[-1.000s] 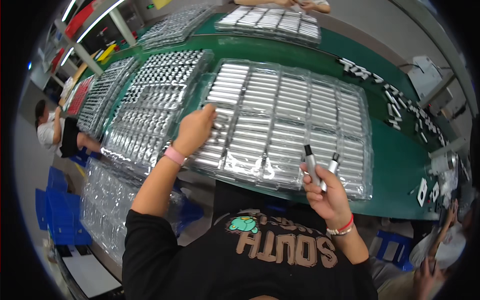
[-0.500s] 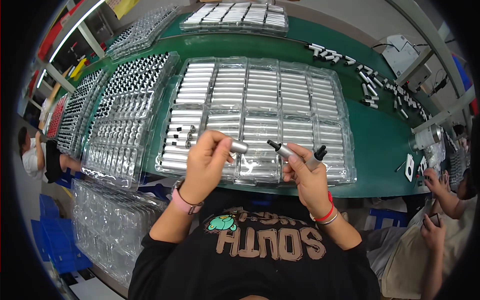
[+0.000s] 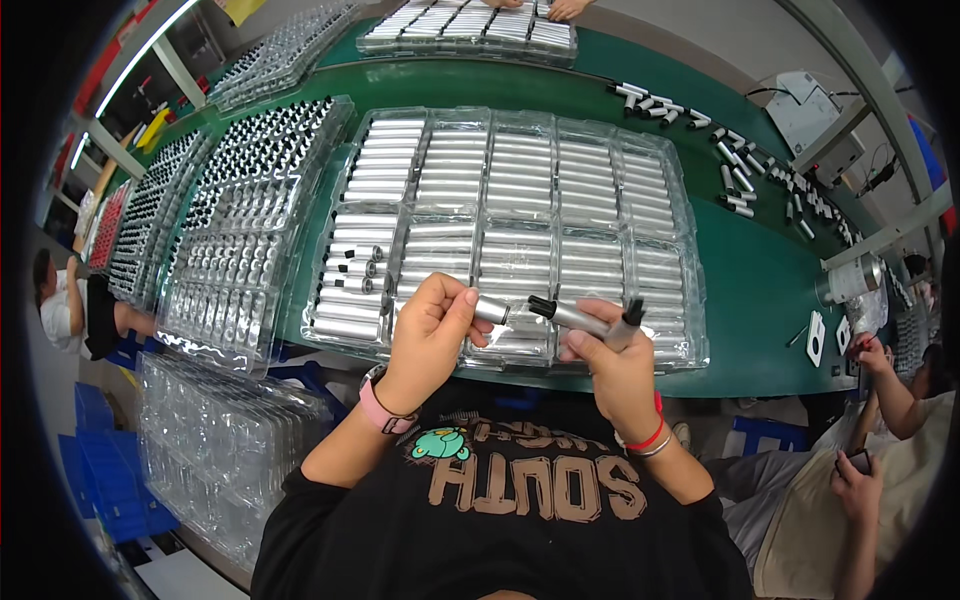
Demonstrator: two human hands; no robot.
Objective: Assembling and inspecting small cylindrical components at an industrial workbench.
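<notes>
Evidently mid-assembly, a worker's two bare hands meet above a clear tray (image 3: pixel 487 165) of silver rods on the green bench (image 3: pixel 760 330). From where I stand, the left hand (image 3: pixel 430 325) pinches a short silver cylinder (image 3: pixel 491 309) between thumb and fingers, its free end aimed to the right. Facing it, the right hand (image 3: pixel 620 370) clasps two pieces at once: a silver tube (image 3: pixel 580 318) lying nearly level, its black tip (image 3: pixel 542 306) pointing at the cylinder, and a second tube (image 3: pixel 622 333) tilted steeply, black tip uppermost. Cylinder and nearest tip stand just apart, not touching.

The step in hand appears to be bringing cylinder and black tip together; that would call for lining up their axes before closing the small gap, with the second tube kept clear. To the left stand trays of black-tipped pieces (image 3: pixel 265 150), while similar loose pieces (image 3: pixel 741 180) lie scattered at upper right. Across the bench, a co-worker's hand (image 3: pixel 568 8) rests over another filled tray (image 3: pixel 470 48).
</notes>
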